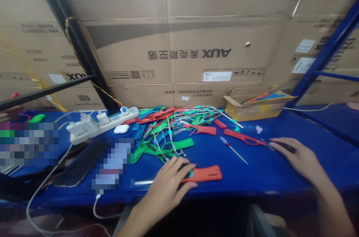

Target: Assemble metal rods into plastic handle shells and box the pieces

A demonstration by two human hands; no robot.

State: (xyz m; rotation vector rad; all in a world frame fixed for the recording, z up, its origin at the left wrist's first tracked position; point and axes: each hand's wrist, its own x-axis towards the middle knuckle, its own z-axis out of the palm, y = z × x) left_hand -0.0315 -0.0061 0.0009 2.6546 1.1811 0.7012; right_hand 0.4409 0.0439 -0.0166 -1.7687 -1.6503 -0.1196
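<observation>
My left hand (174, 179) is closed round an orange-red lighter (209, 173) near the table's front edge; a metal tube sticks out on its left. My right hand (294, 154) rests at the right, fingertips pressed together at the tip of a red handle shell (241, 137), by small shiny bits too small to name. Between the hands lies a screwdriver (234, 150) with a clear and red handle. Behind them is a pile of green, blue and red shells with metal tubes and white wires (168, 128). Another red shell (203, 129) lies at the pile's right side.
An open cardboard box (252, 111) holding red and blue parts stands at the back right. On the left are a power strip (103, 125) with plugs, a white earphone case (121, 129), a dark phone (80, 168) and cables. Cardboard walls the back of the blue table (280, 177).
</observation>
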